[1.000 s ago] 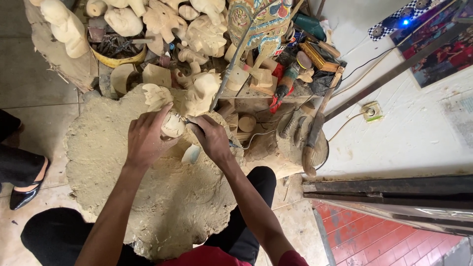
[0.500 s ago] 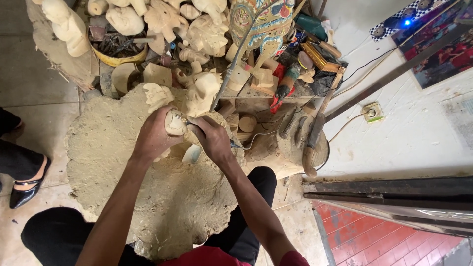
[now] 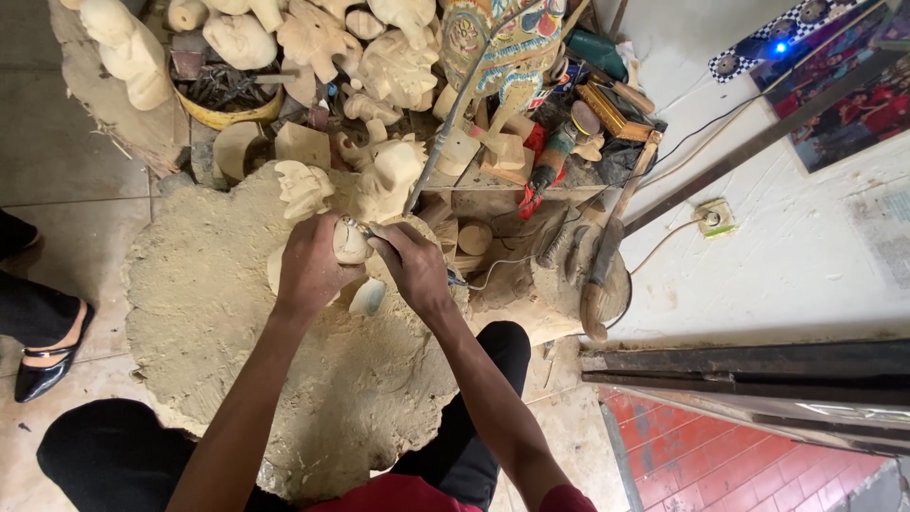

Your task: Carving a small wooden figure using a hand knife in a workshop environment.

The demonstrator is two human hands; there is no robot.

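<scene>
Two hands work one small pale wood carving (image 3: 351, 242): left hand (image 3: 308, 270) grasps it, right hand (image 3: 417, 270) grips one thin tool (image 3: 365, 228) (tip touching it).

There is only one view, from a camera worn on the person's head, looking almost straight down at the floor. It sits close: the forearms rise from the bottom edge, and the left hand (image 3: 308, 270) and right hand (image 3: 417, 270) meet near the middle of the picture. The person's knees lie at the bottom, the pile of wooden carvings (image 3: 379, 47) runs along the top, and the white wall (image 3: 787, 256) fills the right side.
</scene>
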